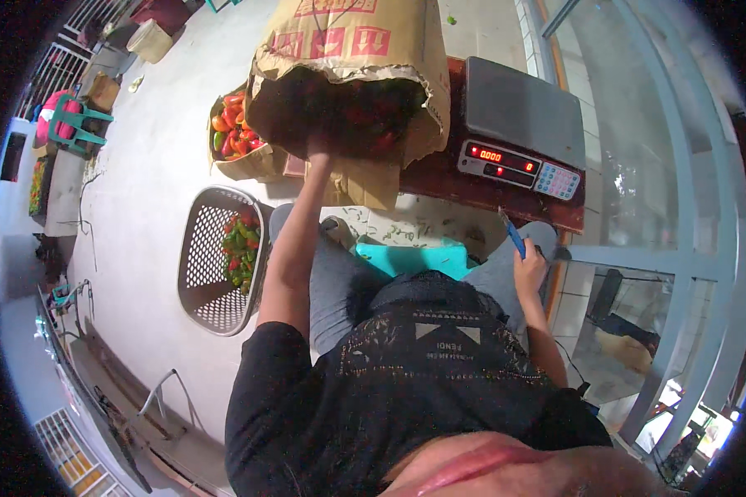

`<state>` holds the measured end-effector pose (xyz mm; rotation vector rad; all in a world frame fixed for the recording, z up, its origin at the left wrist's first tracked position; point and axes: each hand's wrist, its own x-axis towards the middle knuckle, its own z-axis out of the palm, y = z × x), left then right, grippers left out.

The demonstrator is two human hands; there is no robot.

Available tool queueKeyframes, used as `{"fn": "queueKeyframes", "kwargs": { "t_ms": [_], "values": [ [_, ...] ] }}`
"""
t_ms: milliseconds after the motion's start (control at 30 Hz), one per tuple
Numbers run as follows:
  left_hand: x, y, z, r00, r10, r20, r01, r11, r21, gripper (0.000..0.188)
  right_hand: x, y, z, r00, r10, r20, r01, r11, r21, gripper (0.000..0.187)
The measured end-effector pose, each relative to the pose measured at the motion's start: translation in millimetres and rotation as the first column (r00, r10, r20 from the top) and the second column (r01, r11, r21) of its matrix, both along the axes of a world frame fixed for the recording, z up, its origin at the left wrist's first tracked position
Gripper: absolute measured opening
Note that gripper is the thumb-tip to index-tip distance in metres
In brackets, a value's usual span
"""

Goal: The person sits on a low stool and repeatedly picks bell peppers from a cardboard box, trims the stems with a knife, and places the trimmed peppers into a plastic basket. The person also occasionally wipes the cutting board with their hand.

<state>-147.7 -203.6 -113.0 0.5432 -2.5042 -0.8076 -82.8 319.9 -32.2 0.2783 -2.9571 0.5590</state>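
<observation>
My left hand reaches into the torn mouth of a large cardboard box that lies tilted toward me. Its fingers are hidden in the dark inside, where dim reddish shapes show. Over my right knee, my right hand is closed round a slim tool with a blue handle and a short metal tip pointing away from me. Left of the box, red and orange peppers fill a smaller open carton. A plastic basket by my left leg holds red and green peppers.
A digital scale with a lit red display sits on a dark red stand at the right. Between my legs is a turquoise plastic piece; green scraps litter the floor beyond. A glass-panelled frame runs along the right.
</observation>
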Motion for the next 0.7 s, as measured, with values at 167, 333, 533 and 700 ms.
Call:
{"fn": "queueKeyframes", "kwargs": {
  "t_ms": [167, 333, 533, 700],
  "values": [
    [-11, 24, -42, 0.986, -0.013, -0.165, 0.028, 0.995, 0.092, 0.042, -2, 3, -1, 1.000, 0.004, -0.021, -0.004, 1.000, -0.011, 0.017],
    [-26, 14, -52, 0.989, -0.122, -0.080, 0.127, 0.990, 0.058, 0.046, 0, 7, 0, 1.000, 0.014, -0.010, -0.014, 1.000, -0.001, 0.023],
    [-26, -9, -72, 0.970, -0.156, -0.186, 0.224, 0.870, 0.439, 0.048, -1, 0, 1, 0.999, 0.032, -0.019, -0.032, 0.999, -0.027, 0.023],
    [-34, 68, -78, 0.958, 0.036, -0.283, 0.059, 0.946, 0.320, 0.043, 1, 9, -2, 1.000, 0.004, 0.031, -0.005, 0.999, 0.035, 0.028]
  ]
}}
